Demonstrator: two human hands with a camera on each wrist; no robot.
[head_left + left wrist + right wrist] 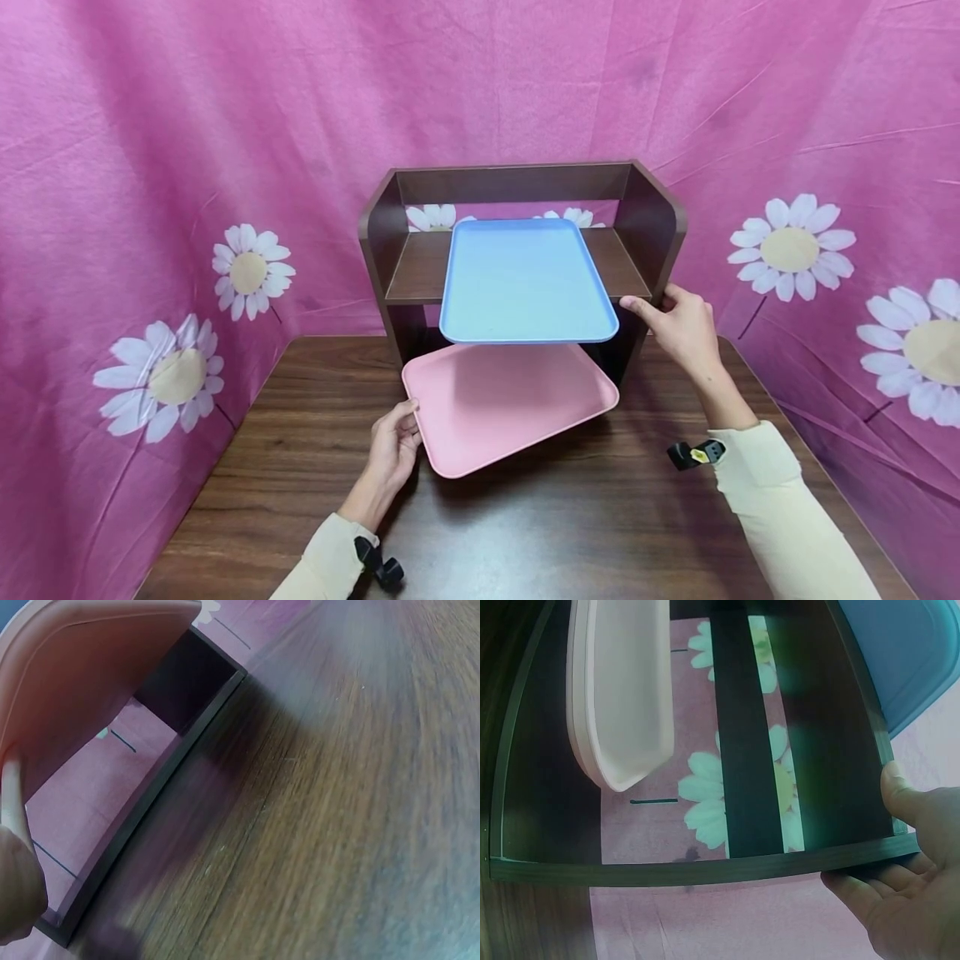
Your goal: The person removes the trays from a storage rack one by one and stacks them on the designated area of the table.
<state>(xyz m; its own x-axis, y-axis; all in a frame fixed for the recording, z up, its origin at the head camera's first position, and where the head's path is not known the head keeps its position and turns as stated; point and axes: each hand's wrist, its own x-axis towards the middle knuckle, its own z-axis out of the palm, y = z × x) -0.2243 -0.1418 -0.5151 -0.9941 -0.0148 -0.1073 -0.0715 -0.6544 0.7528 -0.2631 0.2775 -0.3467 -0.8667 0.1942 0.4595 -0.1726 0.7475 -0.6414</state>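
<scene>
My left hand (395,442) grips the left edge of a pink tray (510,404), thumb at the rim. The tray is tilted, its near left corner toward me and its far part under the upper board of a dark brown desk shelf (652,208). In the right wrist view the pink tray (630,690) shows a doubled rim and is held above the tabletop. My right hand (682,329) holds the shelf's right side, thumb on the front edge of the board, fingers around the outside. A blue tray (528,283) lies on the upper board, jutting out over the front.
The shelf stands at the back of a wood-grain table (300,500). Behind and on both sides hangs a pink cloth (487,83) printed with white daisies. Through the shelf's open back the cloth shows.
</scene>
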